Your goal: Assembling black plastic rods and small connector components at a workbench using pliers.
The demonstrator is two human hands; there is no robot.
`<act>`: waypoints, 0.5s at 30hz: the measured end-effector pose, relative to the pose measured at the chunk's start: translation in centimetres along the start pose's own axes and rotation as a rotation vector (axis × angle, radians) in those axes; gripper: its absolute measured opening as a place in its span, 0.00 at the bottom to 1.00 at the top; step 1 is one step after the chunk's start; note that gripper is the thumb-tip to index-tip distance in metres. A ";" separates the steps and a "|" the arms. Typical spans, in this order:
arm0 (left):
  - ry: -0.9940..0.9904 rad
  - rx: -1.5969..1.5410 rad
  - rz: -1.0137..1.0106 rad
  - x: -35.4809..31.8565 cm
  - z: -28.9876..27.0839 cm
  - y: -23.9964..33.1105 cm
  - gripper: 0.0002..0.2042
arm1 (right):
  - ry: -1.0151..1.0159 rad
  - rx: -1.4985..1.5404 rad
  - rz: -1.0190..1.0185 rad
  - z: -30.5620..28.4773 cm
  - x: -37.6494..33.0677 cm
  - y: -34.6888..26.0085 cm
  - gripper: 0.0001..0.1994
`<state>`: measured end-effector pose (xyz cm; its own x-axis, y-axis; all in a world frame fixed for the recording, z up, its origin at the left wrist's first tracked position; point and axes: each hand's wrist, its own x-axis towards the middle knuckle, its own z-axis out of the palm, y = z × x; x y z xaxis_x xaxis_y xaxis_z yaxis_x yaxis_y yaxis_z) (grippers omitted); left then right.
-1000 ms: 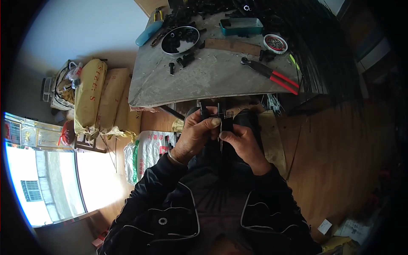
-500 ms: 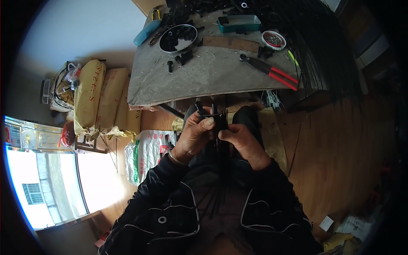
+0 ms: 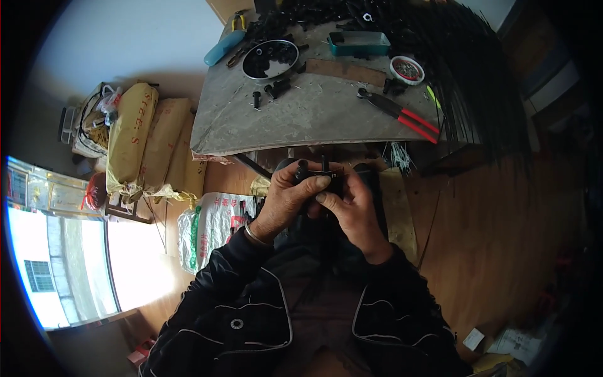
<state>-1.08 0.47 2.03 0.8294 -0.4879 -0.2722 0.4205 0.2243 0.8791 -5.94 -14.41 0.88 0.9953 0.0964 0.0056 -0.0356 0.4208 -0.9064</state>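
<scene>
My left hand [image 3: 286, 198] is closed round a black tube-shaped piece [image 3: 303, 165], whose round end sticks up past the fingers. Beside it a slimmer black rod [image 3: 325, 162] stands upright, with a thin light line, perhaps wire, across its base. My right hand [image 3: 353, 210] is closed on the right side of a dark bundle [image 3: 336, 184] that lies between both hands. Both thumbs press close together on it from the near side. The bundle's lower part is lost against the dark clothing, and its exact kind cannot be made out.
Ahead stands a grey table [image 3: 251, 129] with red-handled pliers [image 3: 402, 115], a round bowl [image 3: 270, 60] of black parts, a teal tray [image 3: 358, 44] and a white dish [image 3: 406, 70]. Long black strands [image 3: 483, 81] hang over its right side. Yellow sacks [image 3: 132, 135] lean at left.
My right hand has moved up and slightly inward, its fingers now wrapping the bundle's upper part. The long dark strips between the hands show less. My left hand keeps its hold.
</scene>
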 end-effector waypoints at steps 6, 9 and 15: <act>0.197 0.112 0.336 3.7 -1.3 1.0 0.24 | 0.078 0.033 0.012 1.2 -0.2 0.4 0.19; 0.016 -0.085 0.155 4.6 0.0 3.8 0.28 | 0.064 0.001 0.010 1.0 0.0 0.8 0.19; -0.250 0.236 0.041 4.8 -0.7 2.7 0.27 | 0.119 -0.029 0.046 1.3 -0.1 0.8 0.11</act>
<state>4.32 -0.65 2.79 0.7160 -0.6805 -0.1560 0.2677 0.0612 0.9616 -6.16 -12.96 0.72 0.9963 0.0064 -0.0854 -0.0810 0.3922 -0.9163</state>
